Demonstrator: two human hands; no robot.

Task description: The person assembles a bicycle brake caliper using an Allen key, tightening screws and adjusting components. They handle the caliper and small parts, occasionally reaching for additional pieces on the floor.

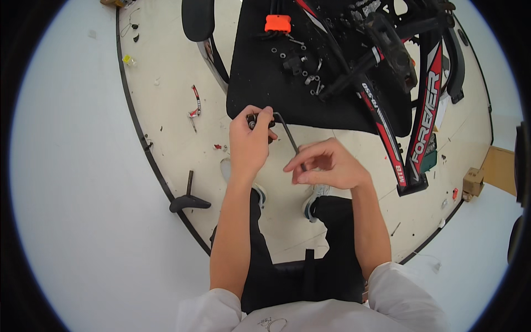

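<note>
Gripping a small black bicycle part in the closed left hand, just off the near edge of a black chair seat. Curling the right hand around the lower end of a dark hex key, thumb close to fingers. Slanting, along the key's long axis, from upper left by the left thumb to lower right among the right fingers; bending at the top, short end toward the black part. Cannot tell whether seated in it: too small and partly covered. Lying on the seat beyond, to the right: a black, red and white bicycle frame, with large white lettering lengthwise along the thicker tube and smaller white characters along the thinner one. Scattered left of the frame: metal nuts and an orange plastic piece.
</note>
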